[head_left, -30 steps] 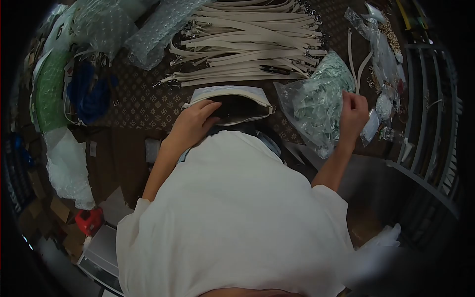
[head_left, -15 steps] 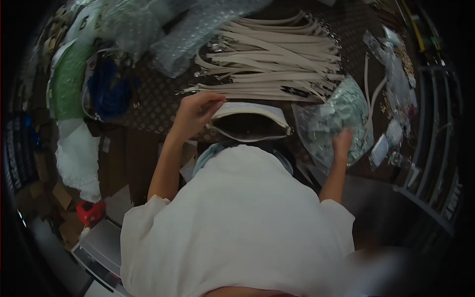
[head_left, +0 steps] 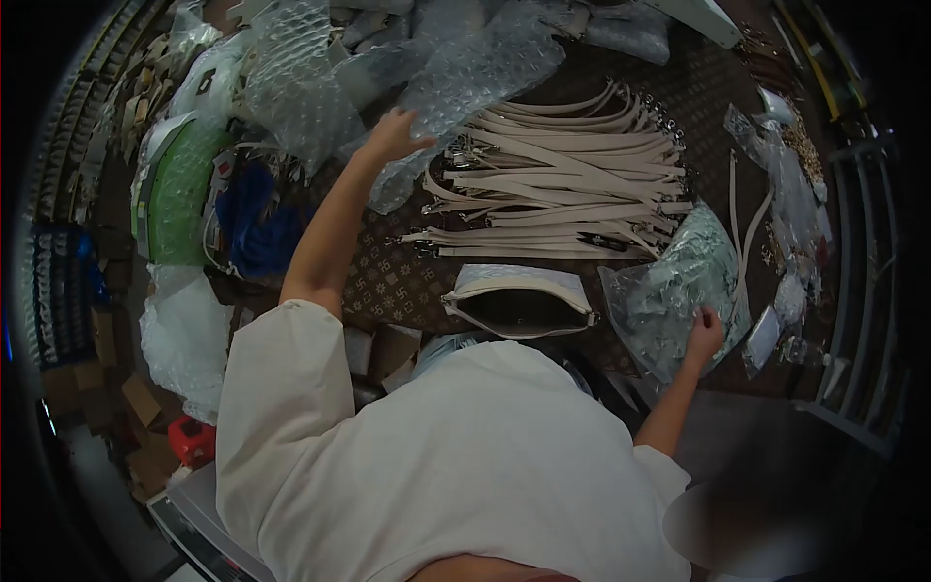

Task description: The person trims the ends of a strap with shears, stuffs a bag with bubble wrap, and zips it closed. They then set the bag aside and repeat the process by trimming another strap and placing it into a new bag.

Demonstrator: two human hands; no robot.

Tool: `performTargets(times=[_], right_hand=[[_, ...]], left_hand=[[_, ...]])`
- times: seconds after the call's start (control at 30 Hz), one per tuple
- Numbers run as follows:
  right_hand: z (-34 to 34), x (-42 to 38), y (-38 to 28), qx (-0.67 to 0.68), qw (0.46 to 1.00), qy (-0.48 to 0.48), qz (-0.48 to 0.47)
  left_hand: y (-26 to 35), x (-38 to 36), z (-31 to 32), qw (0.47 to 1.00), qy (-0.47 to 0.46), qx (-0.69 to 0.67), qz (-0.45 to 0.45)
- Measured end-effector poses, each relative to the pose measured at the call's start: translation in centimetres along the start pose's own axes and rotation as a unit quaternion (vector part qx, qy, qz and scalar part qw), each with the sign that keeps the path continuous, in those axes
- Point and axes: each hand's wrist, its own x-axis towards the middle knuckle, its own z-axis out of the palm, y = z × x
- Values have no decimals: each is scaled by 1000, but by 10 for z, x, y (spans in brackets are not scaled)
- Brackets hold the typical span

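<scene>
My left hand (head_left: 396, 136) is stretched forward over the bubble wrap (head_left: 490, 73) at the back of the table, its fingers apart and nothing held. My right hand (head_left: 706, 335) has its fingers drawn together at a clear plastic bag (head_left: 630, 301) full of small pale green packets (head_left: 693, 257); I cannot tell what is between the fingertips. Between my arms, close to my body, a small cream-coloured pouch (head_left: 519, 281) lies with its mouth gaping toward me, dark inside. Beyond it is a spread pile of cream straps (head_left: 562, 179) with metal clasps at their ends.
On the left are a blue bundle (head_left: 254, 223) and a green roll (head_left: 179, 189) under clear plastic. A loose strap (head_left: 745, 233) and more plastic wrapping (head_left: 786, 194) lie at the right. A red object (head_left: 191, 439) sits low on the left, and metal rails (head_left: 853, 281) stand at the far right.
My left hand has moved from the pouch's left end forward to the bubble wrap. My right hand stays at the plastic bag. The whole view has shifted, showing more of the table's back.
</scene>
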Motion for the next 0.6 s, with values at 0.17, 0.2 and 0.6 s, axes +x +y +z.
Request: performTargets(times=[0.17, 0.2, 0.6], right_hand=[[3, 3, -4, 267, 955, 94, 88], [-2, -3, -12, 314, 935, 139, 84], [-12, -103, -196, 314, 893, -142, -291]], left_hand=[[-7, -14, 97, 998, 35, -12, -55], [3, -23, 91, 995, 46, -64, -62], [13, -110, -5, 923, 176, -312, -141]])
